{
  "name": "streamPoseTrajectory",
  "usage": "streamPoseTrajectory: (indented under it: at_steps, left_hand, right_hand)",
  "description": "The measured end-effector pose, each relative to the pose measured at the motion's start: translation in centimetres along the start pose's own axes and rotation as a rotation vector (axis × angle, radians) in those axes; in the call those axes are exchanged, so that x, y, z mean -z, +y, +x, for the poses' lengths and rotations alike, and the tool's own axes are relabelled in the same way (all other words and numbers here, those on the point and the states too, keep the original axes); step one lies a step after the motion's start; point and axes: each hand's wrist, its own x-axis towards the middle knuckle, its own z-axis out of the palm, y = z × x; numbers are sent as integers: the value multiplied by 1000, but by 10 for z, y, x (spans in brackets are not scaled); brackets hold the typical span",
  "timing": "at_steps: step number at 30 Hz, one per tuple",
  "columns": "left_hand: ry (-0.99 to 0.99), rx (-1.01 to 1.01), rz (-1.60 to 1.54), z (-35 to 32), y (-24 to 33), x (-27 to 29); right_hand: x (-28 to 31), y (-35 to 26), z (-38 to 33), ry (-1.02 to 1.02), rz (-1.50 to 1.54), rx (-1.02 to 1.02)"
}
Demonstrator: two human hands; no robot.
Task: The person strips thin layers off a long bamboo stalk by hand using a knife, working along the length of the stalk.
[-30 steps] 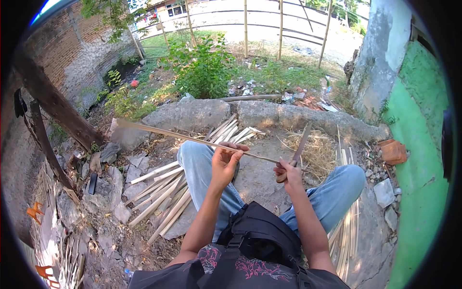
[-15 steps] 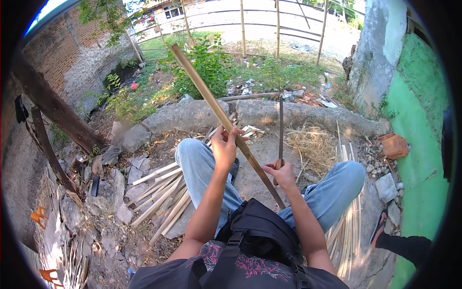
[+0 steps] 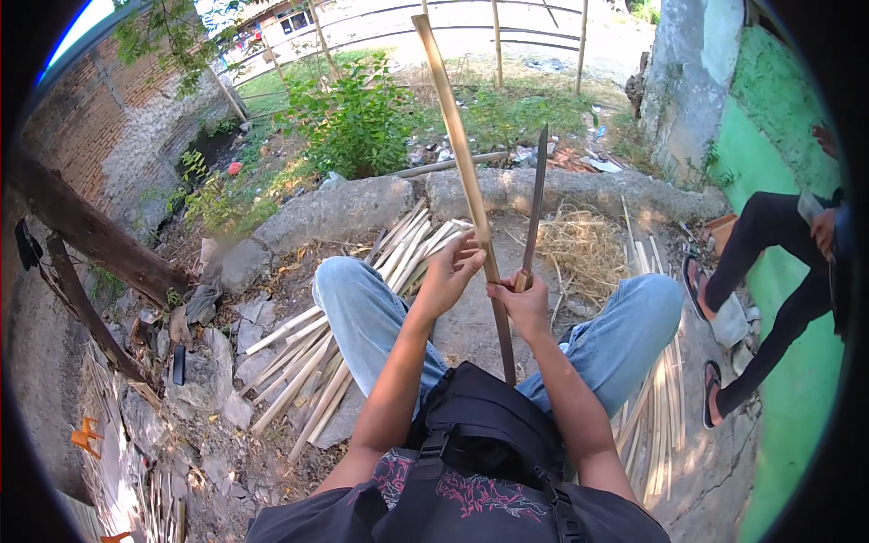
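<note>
A long split bamboo strip (image 3: pixel 460 149) stands steeply before me, its dark lower end down between my knees. My left hand (image 3: pixel 448 279) is beside its left edge, fingers loosely apart and tips close to the strip. My right hand (image 3: pixel 528 306) is closed round the handle of a long-bladed machete (image 3: pixel 536 195), whose blade points up and away. The thumb side of that hand also presses against the bamboo strip. Whether the left fingertips touch the strip I cannot tell.
Pale split bamboo strips (image 3: pixel 303 366) lie left of my knee, with more strips (image 3: pixel 656 407) at the right. Beyond are a heap of shavings (image 3: pixel 584 253) and a low stone kerb (image 3: pixel 579 195). Another person's legs (image 3: pixel 765 299) are by the green wall (image 3: pixel 787 443).
The bamboo strip has swung more upright. My left hand has loosened from it and shifted right. The machete tilts rightward, and my right hand has come against the strip. The person at right shows more.
</note>
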Motion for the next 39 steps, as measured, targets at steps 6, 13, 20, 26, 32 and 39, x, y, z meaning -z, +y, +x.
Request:
streamPoseTrajectory:
  at_steps: [6, 13, 20, 26, 32, 39]
  left_hand:
    - [-327, 263, 125, -46, -39, -24]
    - [-492, 433, -45, -68, -72, -38]
    - [-330, 425, -87, -67, -83, -33]
    - [-259, 464, -75, -69, -85, -31]
    - [-230, 413, -159, -72, -89, -31]
    - [-129, 328, -265, -40, -80, -25]
  right_hand:
    - [9, -3, 14, 101, 93, -78]
    - [10, -8, 12, 78, 169, -34]
    - [13, -1, 17, 107, 121, -12]
    - [13, -3, 14, 99, 147, -29]
    - [11, -7, 10, 104, 177, -27]
    - [14, -29, 13, 74, 331, -47]
